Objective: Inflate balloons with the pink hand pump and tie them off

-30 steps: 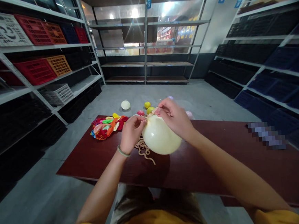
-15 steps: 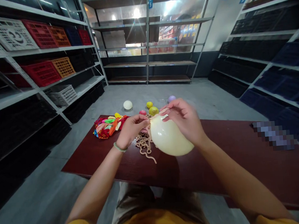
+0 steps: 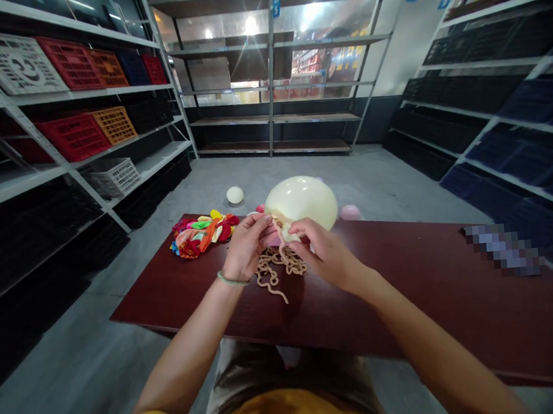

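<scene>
A large cream balloon is tilted away from me, past the far edge of the dark red table. My left hand pinches its neck together with a tan cord. My right hand is closed at the cord just below the balloon; a small cream piece shows by its fingertips, and what exactly they grip is partly hidden. Under both hands lies a tangled heap of the same cord, one end trailing toward me. Left of it sits a pile of colourful deflated balloons.
The table carries a blurred-out flat item at its right. On the floor beyond are a small white balloon and a pink one. Shelves with crates line the left; more racks stand behind and right.
The balloon has swung from the near side of my hands to the far side. My right hand has dropped lower, in front of the balloon; my left hand has shifted slightly right.
</scene>
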Tool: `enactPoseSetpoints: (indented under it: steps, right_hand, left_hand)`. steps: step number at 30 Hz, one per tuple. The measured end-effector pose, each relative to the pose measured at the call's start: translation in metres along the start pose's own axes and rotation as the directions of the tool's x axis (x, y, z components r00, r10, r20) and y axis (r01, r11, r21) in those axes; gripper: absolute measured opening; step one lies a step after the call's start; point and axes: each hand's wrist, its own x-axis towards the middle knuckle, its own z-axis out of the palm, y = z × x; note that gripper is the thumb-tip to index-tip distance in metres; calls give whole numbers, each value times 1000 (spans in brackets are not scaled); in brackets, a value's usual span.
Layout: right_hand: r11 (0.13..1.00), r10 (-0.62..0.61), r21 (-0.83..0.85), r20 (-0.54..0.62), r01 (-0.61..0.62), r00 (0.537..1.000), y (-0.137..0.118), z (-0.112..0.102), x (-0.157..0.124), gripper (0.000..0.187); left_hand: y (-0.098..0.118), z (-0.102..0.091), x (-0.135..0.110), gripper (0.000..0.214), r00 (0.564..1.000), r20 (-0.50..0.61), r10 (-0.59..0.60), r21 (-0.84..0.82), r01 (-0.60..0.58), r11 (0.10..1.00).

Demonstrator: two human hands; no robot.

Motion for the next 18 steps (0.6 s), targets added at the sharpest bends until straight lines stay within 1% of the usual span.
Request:
enactPoseSetpoints:
  steps: [2, 5, 7, 8, 11, 15, 18]
  right_hand:
    - [984, -70, -166, 17, 71, 997, 4, 4, 0, 21]
    - [888, -120, -439, 59, 133, 991, 6, 8, 1, 37]
    - [819, -148, -550, 72, 163, 986, 5, 11, 2, 41]
    - [796, -157, -582, 71, 168, 985, 5, 13, 3, 38]
    - [774, -163, -612, 53, 161, 985, 2, 17, 5, 22]
    - [824, -182, -540, 33, 171, 983, -2, 14, 5, 21]
    - [867, -231, -449, 19, 215, 973, -4, 1, 4, 20]
  left_hand:
    - [-2, 1, 0, 21, 1000, -4, 3, -7, -3, 1000]
    - [-5, 3, -1, 21, 1000, -15, 5, -14, -5, 1000]
    - [-6, 4, -2, 20, 1000, -24, 6, -21, -6, 1000]
    - [-6, 5, -2, 20, 1000, -28, 5, -25, -6, 1000]
    - [-7, 5, -2, 20, 999, -48, 7, -25, -8, 1000]
    - [-8, 1, -1, 21, 998, -53, 19, -12, -20, 1000]
    - [-9, -4, 0, 22, 1000, -21, 23, 22, -23, 999]
